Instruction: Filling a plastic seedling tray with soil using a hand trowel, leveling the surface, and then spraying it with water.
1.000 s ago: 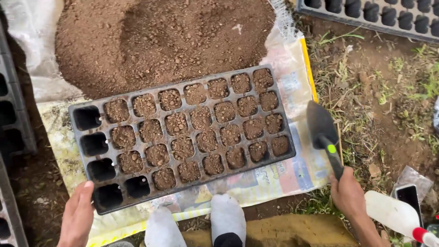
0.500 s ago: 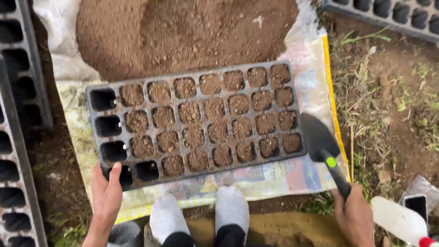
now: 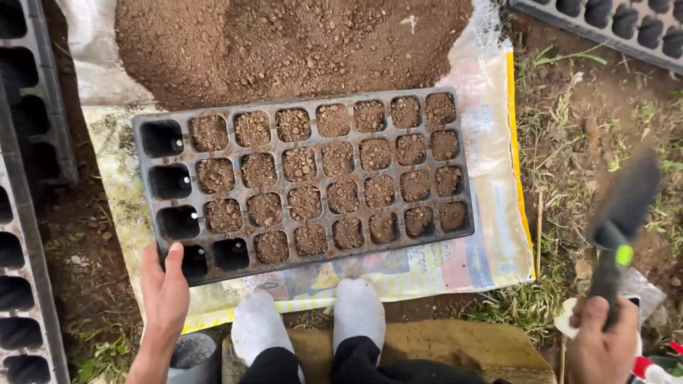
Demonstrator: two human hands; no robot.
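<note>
A black seedling tray [image 3: 464,171] lies on a printed sack, most cells holding brown soil; the leftmost column and a near-left cell are bare. My left hand [image 3: 164,293] grips the tray's near-left corner, thumb on the rim. My right hand [image 3: 605,343] is closed on the handle of a black hand trowel [image 3: 624,210] with a green dot, lifted over the grass to the right, blade blurred and pointing up and away from the tray.
A heap of brown soil [image 3: 292,43] sits on a white sack behind the tray. More black trays [image 3: 28,213] line the left side and the top right [image 3: 612,32]. My two white-socked feet [image 3: 356,313] rest below the tray. Grass and bare earth lie right.
My right hand swung the trowel from beside the tray's right end up and out to the right. My left hand, first open beside the corner, took hold of the tray.
</note>
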